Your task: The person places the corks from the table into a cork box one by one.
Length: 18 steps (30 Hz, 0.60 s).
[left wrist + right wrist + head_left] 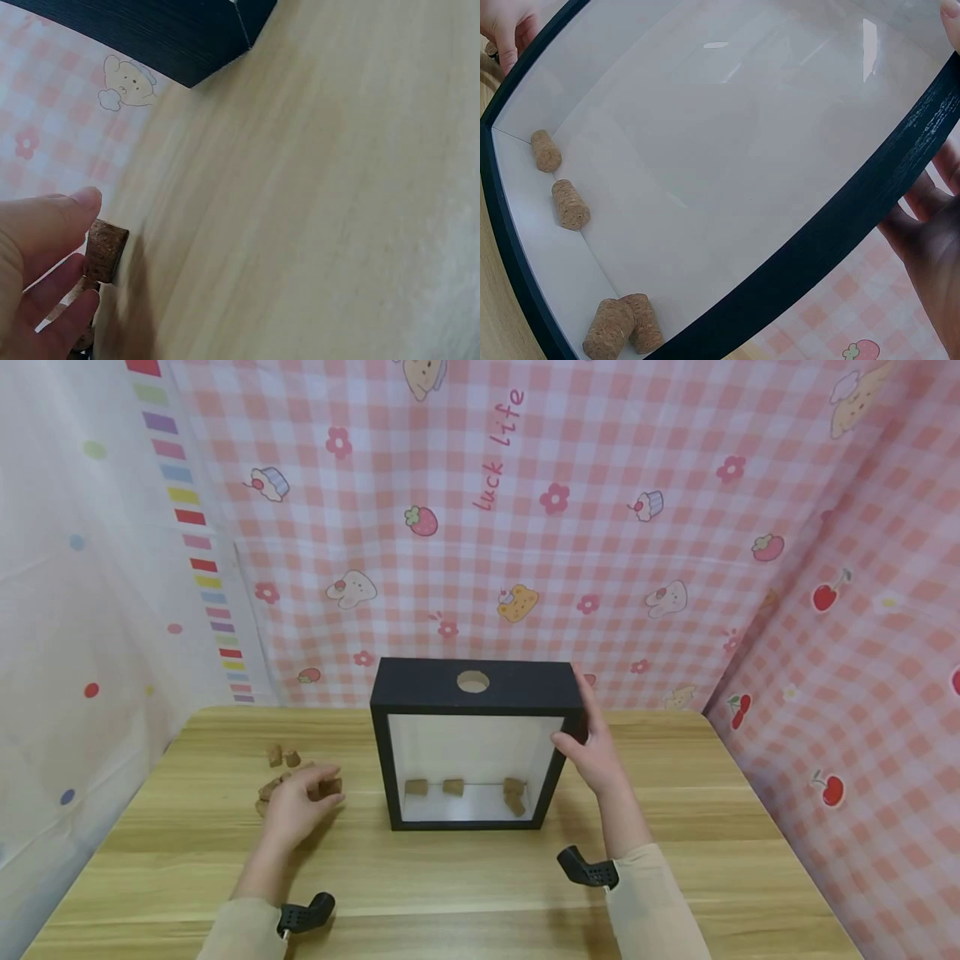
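A shallow black-framed display box (476, 687) stands upright on the table, with a round hole in its top and a clear-looking front. Several corks (453, 787) lie along its white bottom, two leaning together at the right. My right hand (600, 760) grips the box's right side, thumb at the front edge and fingers along the outer side. Left of the box, my left hand (296, 806) reaches over loose corks (266, 792), thumb and fingers spread around a cork (106, 251). In the left wrist view the thumb tip is just above that cork, fingertips close beside it.
Two more corks (283, 757) lie behind my left hand. The wood-grain table (465, 893) reaches back to a pink checked cloth (480, 552). A white dotted cloth (90, 610) hangs at the left. Each wrist carries a black camera mount (588, 868).
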Available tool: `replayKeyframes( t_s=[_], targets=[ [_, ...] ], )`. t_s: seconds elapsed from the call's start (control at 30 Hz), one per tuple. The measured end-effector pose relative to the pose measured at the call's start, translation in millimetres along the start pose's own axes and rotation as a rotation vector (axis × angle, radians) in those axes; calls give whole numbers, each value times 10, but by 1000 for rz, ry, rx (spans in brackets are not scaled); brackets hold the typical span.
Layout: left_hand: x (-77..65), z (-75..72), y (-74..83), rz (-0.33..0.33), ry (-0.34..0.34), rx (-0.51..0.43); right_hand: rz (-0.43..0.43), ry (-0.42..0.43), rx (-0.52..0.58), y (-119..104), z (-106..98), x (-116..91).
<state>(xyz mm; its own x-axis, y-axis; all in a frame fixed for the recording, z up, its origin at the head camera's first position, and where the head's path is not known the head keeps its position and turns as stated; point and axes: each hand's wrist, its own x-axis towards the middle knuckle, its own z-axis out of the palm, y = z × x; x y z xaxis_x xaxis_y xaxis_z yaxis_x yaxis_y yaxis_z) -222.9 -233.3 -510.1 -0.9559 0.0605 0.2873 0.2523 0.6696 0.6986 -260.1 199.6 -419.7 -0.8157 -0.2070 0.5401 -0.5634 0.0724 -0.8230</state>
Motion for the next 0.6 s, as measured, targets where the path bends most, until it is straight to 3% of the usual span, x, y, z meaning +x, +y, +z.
replayKeyframes(
  t_s=[0.33, 0.6],
  targets=[
    [12, 56, -113, 60, 14, 37, -15, 1, 10, 14, -2, 1],
    [-9, 108, -161, 70, 49, 46, -29, 0, 19, 12, -2, 2]
  ],
)
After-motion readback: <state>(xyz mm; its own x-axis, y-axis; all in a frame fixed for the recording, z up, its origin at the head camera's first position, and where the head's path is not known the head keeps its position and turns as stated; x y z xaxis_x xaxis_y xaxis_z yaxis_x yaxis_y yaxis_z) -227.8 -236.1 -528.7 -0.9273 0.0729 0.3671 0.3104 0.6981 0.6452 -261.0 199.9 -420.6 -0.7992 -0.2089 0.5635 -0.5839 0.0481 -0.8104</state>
